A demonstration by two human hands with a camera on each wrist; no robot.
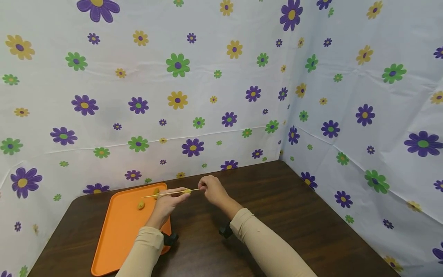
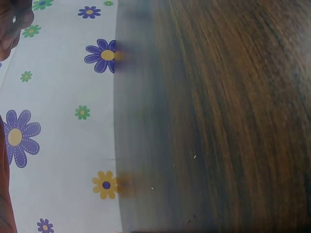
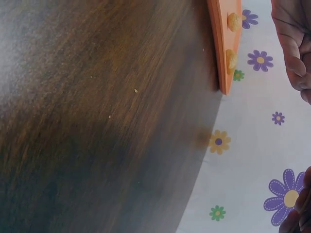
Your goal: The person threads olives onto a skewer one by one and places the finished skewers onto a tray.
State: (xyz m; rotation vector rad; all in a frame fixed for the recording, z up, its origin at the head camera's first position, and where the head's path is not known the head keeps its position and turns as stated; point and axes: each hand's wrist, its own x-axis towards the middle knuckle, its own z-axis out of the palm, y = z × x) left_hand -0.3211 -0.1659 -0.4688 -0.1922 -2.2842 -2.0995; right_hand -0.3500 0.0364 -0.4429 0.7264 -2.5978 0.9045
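Note:
In the head view my left hand point(image 1: 166, 204) pinches a small yellow food piece point(image 1: 187, 191) between thumb and fingers, over the right edge of the orange tray point(image 1: 124, 227). A thin wooden skewer point(image 1: 162, 194) runs through or along this piece, its long end reaching left over the tray. The fingertips of my right hand point(image 1: 212, 189) pinch the skewer's right end, above the dark table. In the right wrist view, both the left hand point(image 3: 293, 48) and the right hand's fingers point(image 3: 297, 208) show only at the right edge.
Two similar yellow-brown food pieces lie on the tray, one nearer point(image 1: 140, 205) and one farther point(image 1: 156, 191), partly behind the left hand. The brown wood-grain table point(image 1: 277, 215) carries a few tiny crumbs. Flower-printed white sheeting point(image 1: 207, 77) stands behind and to the right.

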